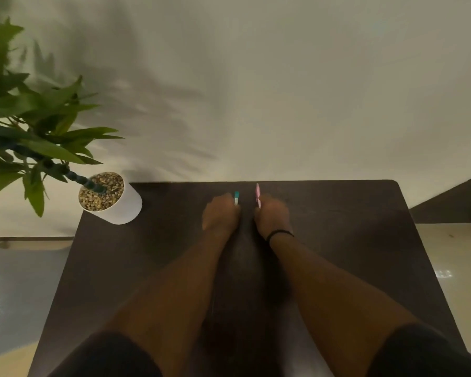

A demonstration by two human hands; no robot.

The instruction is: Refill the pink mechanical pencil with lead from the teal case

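Our left hand (220, 213) has its fingers curled around the teal case (236, 198), whose end pokes out toward the wall. Just beside it, our right hand (272, 214) grips the pink mechanical pencil (257, 194), pointing the same way. Both hands hover near the far edge of the dark surface (351, 254); a potted plant (112, 198) stands at its left corner.

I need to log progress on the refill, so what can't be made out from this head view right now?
- Teal case: only its far end shows past the left hand; whether it is open is hidden.
- Pink mechanical pencil: the right hand covers its near part; cap state too small to tell.
- Lead: too thin and dim to see.
- Fingers of both hands: curled away from the camera, so the grip is hidden.
- Plant: cut off by the left edge.
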